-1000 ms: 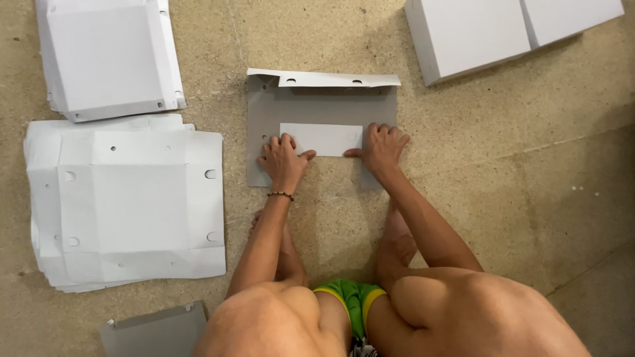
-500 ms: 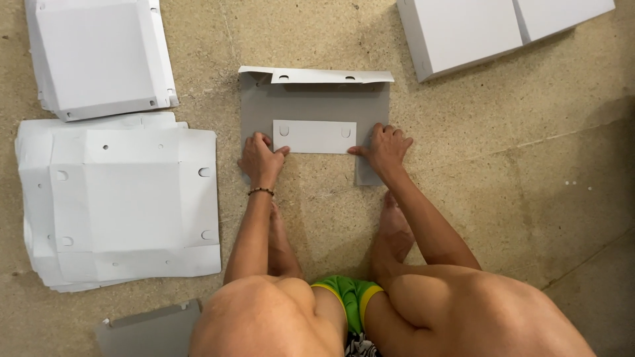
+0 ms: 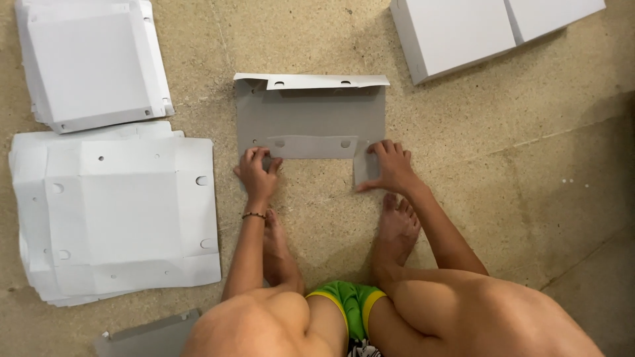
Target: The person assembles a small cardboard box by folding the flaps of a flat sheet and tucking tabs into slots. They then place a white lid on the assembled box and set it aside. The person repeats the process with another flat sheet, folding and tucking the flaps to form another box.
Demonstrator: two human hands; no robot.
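Lying flat on the sandy concrete floor (image 3: 476,172), a grey cardboard box blank (image 3: 311,116) is seen with its far flap (image 3: 311,81) folded up, white side showing, and a near strip (image 3: 311,146) with two punched holes folded back over the panel. The left hand (image 3: 256,173) is pressed on the blank's near left corner, fingers curled down on the end of the folded strip, with a thin bracelet (image 3: 253,215) worn at the wrist. The right hand (image 3: 390,167) is laid on the blank's near right corner, fingers spread fairly wide over a small side tab (image 3: 364,168) that is held flat against the floor. Nothing is gripped by either hand; both are only pressed on the cardboard.

Just nearer the person than the blank, two bare feet are planted on the floor, the left foot (image 3: 278,248) below the left hand and the right foot (image 3: 395,228) below the right hand, with the knees seen at the bottom edge.

Left of the blank, a stack of flat white blanks (image 3: 119,218) is spread out, and beyond it a second white stack (image 3: 92,63) is seen. Beyond the blank to the right, finished white boxes (image 3: 489,30) are set side by side. A grey sheet (image 3: 149,334) is partly seen near the left knee.
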